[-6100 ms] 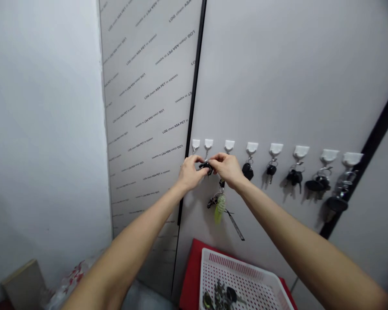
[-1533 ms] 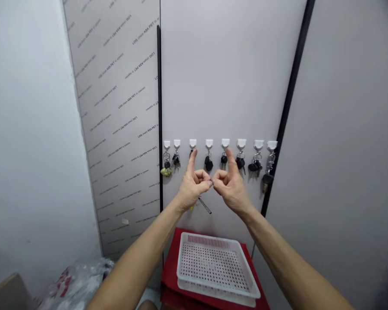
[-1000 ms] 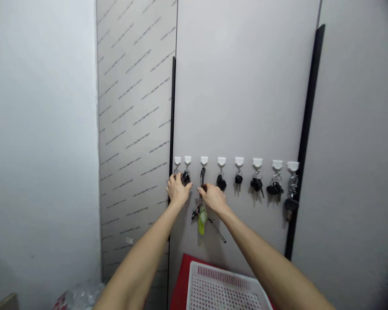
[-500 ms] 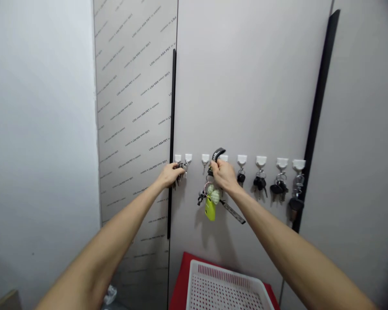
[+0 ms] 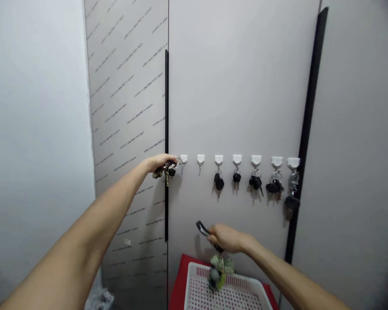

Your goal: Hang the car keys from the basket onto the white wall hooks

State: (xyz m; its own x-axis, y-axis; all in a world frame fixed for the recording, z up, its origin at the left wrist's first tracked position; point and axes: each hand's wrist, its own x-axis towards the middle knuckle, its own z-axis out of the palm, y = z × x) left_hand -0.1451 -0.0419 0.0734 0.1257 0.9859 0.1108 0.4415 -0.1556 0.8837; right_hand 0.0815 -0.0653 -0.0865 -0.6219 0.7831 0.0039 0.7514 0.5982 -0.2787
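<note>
My left hand (image 5: 161, 162) is closed around a bunch of keys (image 5: 167, 174), close to the leftmost white hooks and the black door handle strip. Some keys dangle below the fingers. Lower down, my right hand (image 5: 226, 238) grips the black strap (image 5: 201, 228) of a keychain. From that strap hang charms (image 5: 218, 271), among them a pale green one, a yellow-green one and a grey round one, blurred by motion over a white perforated basket (image 5: 233, 297). A bare white hook (image 5: 201, 159) sits on the door between the left hand and the hanging keys.
Several key bunches hang to the right, such as the black-headed keys (image 5: 219, 181) and the large bunch (image 5: 292, 202) at the far end. Beneath the basket is a red surface (image 5: 181, 282). A long black handle (image 5: 310, 107) runs down the right door edge. Clear plastic (image 5: 100, 299) lies lower left.
My right hand has moved down from the hooks to above the basket, carrying the strapped keychain. My left hand has drawn its keys slightly left, away from the hooks.
</note>
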